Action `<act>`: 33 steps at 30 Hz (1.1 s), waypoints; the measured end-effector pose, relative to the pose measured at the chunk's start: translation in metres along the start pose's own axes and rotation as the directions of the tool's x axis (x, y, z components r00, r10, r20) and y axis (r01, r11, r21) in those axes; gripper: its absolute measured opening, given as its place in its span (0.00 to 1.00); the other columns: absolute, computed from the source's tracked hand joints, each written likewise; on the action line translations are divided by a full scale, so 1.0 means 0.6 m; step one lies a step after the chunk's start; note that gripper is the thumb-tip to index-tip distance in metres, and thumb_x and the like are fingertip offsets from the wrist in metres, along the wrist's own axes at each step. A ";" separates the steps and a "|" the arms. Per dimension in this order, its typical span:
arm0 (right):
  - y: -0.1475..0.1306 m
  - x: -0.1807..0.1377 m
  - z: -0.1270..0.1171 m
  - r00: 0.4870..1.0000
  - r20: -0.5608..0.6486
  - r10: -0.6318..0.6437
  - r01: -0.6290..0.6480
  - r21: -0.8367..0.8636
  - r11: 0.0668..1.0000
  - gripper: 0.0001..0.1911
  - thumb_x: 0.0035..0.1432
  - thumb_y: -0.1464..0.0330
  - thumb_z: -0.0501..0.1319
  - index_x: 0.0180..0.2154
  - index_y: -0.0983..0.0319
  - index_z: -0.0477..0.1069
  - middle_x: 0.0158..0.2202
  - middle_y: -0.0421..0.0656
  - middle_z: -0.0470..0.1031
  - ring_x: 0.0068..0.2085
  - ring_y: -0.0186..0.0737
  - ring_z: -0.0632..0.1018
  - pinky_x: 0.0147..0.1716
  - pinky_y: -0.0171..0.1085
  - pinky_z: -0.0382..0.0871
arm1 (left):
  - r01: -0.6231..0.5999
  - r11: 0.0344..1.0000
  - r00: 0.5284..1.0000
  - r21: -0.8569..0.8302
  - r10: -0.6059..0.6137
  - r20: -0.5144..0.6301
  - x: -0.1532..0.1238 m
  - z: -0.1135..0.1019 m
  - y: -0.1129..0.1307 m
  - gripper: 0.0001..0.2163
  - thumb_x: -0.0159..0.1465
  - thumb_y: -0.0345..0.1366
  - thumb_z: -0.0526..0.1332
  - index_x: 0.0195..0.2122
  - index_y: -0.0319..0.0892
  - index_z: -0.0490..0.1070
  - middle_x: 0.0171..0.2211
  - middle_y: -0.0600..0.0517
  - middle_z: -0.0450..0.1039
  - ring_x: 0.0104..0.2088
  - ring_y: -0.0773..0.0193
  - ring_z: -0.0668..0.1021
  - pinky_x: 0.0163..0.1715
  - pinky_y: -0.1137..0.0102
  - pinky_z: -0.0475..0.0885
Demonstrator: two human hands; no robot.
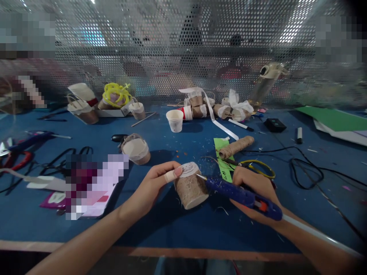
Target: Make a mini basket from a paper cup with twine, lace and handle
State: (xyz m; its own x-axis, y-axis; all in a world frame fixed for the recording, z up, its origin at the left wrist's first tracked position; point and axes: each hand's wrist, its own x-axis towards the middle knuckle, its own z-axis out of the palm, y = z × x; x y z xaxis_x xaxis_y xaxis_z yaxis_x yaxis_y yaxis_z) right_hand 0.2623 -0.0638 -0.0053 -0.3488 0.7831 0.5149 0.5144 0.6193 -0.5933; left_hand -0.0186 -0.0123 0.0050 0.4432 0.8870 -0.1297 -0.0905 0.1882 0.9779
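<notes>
A paper cup wrapped in brown twine point(191, 190) is tilted above the blue table, its white round end turned up. My left hand point(162, 176) grips it from the left, thumb on the white end, with a bandage-like strip around the thumb. My right hand point(255, 185) is closed round a blue hot glue gun point(229, 191). Its metal tip points left at the upper edge of the cup; whether they touch, I cannot tell. A long clear glue stick point(315, 232) protrudes from the gun's back. Beyond my right hand lies a roll of twine point(236, 147) on a green paper strip point(220, 156).
Scissors with yellow handles point(262, 168) and a looping black cord point(304, 173) lie right. A lined cup point(136, 149), white cup point(174, 121) and wrapped cups point(197, 109) stand farther back. At left lies another glue gun point(31, 140). A perforated metal screen point(160, 57) closes the back.
</notes>
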 end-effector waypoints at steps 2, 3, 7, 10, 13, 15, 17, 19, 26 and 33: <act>0.000 0.000 -0.001 1.000 0.011 0.003 -0.003 -0.027 1.000 0.13 0.53 0.78 0.63 0.30 0.58 0.60 0.27 0.37 0.64 0.28 0.35 0.67 0.27 0.35 0.57 | -0.011 1.000 1.000 0.017 0.011 0.004 -0.001 0.000 0.001 0.10 0.63 0.42 0.67 0.31 0.40 0.77 0.30 0.53 0.69 0.33 0.66 0.67 0.34 0.73 0.60; -0.001 -0.001 -0.001 1.000 0.016 0.007 -0.006 -0.039 0.999 0.13 0.53 0.78 0.63 0.29 0.58 0.60 0.27 0.37 0.63 0.27 0.35 0.66 0.27 0.35 0.57 | -0.012 1.000 1.000 0.024 0.011 0.006 -0.002 0.000 0.001 0.10 0.63 0.42 0.67 0.31 0.40 0.78 0.30 0.53 0.69 0.33 0.66 0.67 0.34 0.73 0.60; -0.001 -0.003 -0.002 0.999 0.028 0.014 -0.012 -0.067 0.998 0.14 0.54 0.77 0.63 0.29 0.58 0.58 0.27 0.37 0.62 0.27 0.34 0.65 0.26 0.35 0.55 | -0.001 1.000 1.000 0.018 0.000 0.009 -0.002 0.000 0.002 0.10 0.64 0.42 0.67 0.31 0.40 0.78 0.30 0.53 0.69 0.33 0.66 0.67 0.34 0.72 0.60; 0.001 -0.003 0.001 1.000 0.019 -0.006 0.007 -0.067 0.998 0.15 0.52 0.79 0.62 0.29 0.58 0.58 0.27 0.36 0.61 0.26 0.34 0.65 0.26 0.34 0.55 | 0.002 1.000 1.000 0.015 -0.003 0.030 -0.002 0.001 0.002 0.10 0.64 0.42 0.67 0.32 0.41 0.79 0.29 0.54 0.68 0.32 0.66 0.66 0.34 0.72 0.60; 0.005 -0.004 0.005 0.999 -0.022 -0.037 0.036 -0.069 0.997 0.16 0.50 0.79 0.62 0.29 0.57 0.56 0.26 0.35 0.59 0.25 0.32 0.63 0.26 0.34 0.54 | 0.001 1.000 0.999 0.015 -0.002 0.052 -0.003 0.002 0.003 0.09 0.65 0.42 0.66 0.32 0.42 0.79 0.28 0.54 0.67 0.32 0.67 0.66 0.34 0.73 0.60; 0.007 -0.005 0.008 0.998 -0.040 -0.050 0.047 -0.069 0.996 0.16 0.48 0.80 0.61 0.29 0.57 0.55 0.26 0.34 0.57 0.25 0.32 0.62 0.25 0.34 0.53 | -0.004 1.000 0.998 0.017 0.003 0.057 -0.004 0.002 0.004 0.09 0.65 0.42 0.66 0.32 0.42 0.79 0.28 0.55 0.67 0.32 0.67 0.66 0.34 0.73 0.60; 0.008 -0.006 0.010 0.997 -0.052 -0.051 0.047 -0.070 0.996 0.16 0.48 0.79 0.61 0.28 0.57 0.54 0.25 0.34 0.56 0.24 0.32 0.62 0.25 0.34 0.52 | -0.006 1.000 0.998 0.020 0.004 0.056 -0.005 0.003 0.006 0.09 0.65 0.41 0.66 0.32 0.42 0.79 0.28 0.55 0.68 0.32 0.67 0.66 0.33 0.73 0.60; 0.008 -0.006 0.010 0.997 -0.063 -0.050 0.045 -0.076 0.996 0.15 0.49 0.78 0.61 0.28 0.57 0.56 0.26 0.35 0.58 0.25 0.32 0.63 0.25 0.35 0.54 | -0.005 1.000 0.999 0.019 0.004 0.048 -0.004 0.003 0.007 0.09 0.65 0.41 0.66 0.31 0.42 0.79 0.28 0.54 0.68 0.32 0.67 0.66 0.34 0.73 0.60; 0.008 -0.004 0.008 0.992 -0.090 -0.092 0.089 -0.033 0.995 0.10 0.54 0.73 0.63 0.31 0.56 0.62 0.27 0.39 0.65 0.27 0.38 0.69 0.28 0.38 0.62 | -0.019 0.999 0.999 0.032 0.018 0.026 -0.003 0.003 0.007 0.10 0.64 0.42 0.67 0.30 0.40 0.77 0.29 0.53 0.68 0.32 0.65 0.66 0.34 0.72 0.60; 0.010 -0.006 0.011 0.994 -0.072 -0.084 0.082 -0.036 0.996 0.10 0.53 0.74 0.63 0.30 0.57 0.62 0.26 0.38 0.63 0.27 0.36 0.68 0.27 0.36 0.59 | -0.025 1.000 0.999 0.016 0.025 0.022 -0.005 0.002 0.007 0.10 0.64 0.41 0.67 0.30 0.41 0.77 0.28 0.54 0.67 0.32 0.66 0.66 0.33 0.73 0.59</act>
State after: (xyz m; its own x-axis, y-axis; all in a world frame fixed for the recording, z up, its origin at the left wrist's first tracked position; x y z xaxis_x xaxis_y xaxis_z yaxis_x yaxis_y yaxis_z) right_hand 0.2613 -0.0628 -0.0147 -0.3334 0.7221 0.6061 0.5118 0.6786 -0.5269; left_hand -0.0190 -0.0144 0.0097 0.4603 0.8819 -0.1020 -0.0875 0.1594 0.9833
